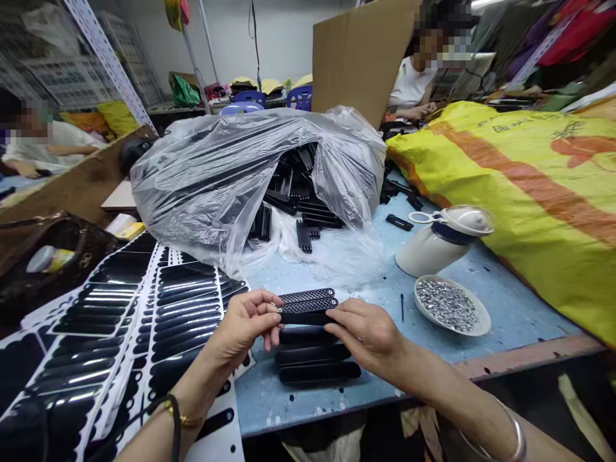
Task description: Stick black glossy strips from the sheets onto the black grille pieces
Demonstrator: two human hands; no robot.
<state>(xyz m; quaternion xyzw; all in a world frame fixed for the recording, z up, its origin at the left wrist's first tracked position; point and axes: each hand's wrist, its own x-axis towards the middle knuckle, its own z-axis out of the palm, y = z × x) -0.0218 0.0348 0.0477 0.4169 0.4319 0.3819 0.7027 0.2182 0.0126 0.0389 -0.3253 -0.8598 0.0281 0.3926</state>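
My left hand (250,319) is closed on the left end of a long black plastic piece (305,317). Fingers of my right hand (368,328) pinch its right end. Behind it, very close or touching, show strips with a diamond mesh pattern (308,298) and small bright dots at their ends; whether they are part of the same piece I cannot tell. Just below my hands several smooth black pieces (320,373) lie in a row on the blue tabletop (375,385). To the left are white sheets (226,410) bearing glossy black rounded strips (185,308).
A clear plastic bag (206,173) full of black parts (312,212) stands ahead. Right are a bowl of small silvery pieces (450,305), a white lidded jug (430,250), a thin black rod (402,308) and a yellow sack (539,192). Two people sit farther back, left and right.
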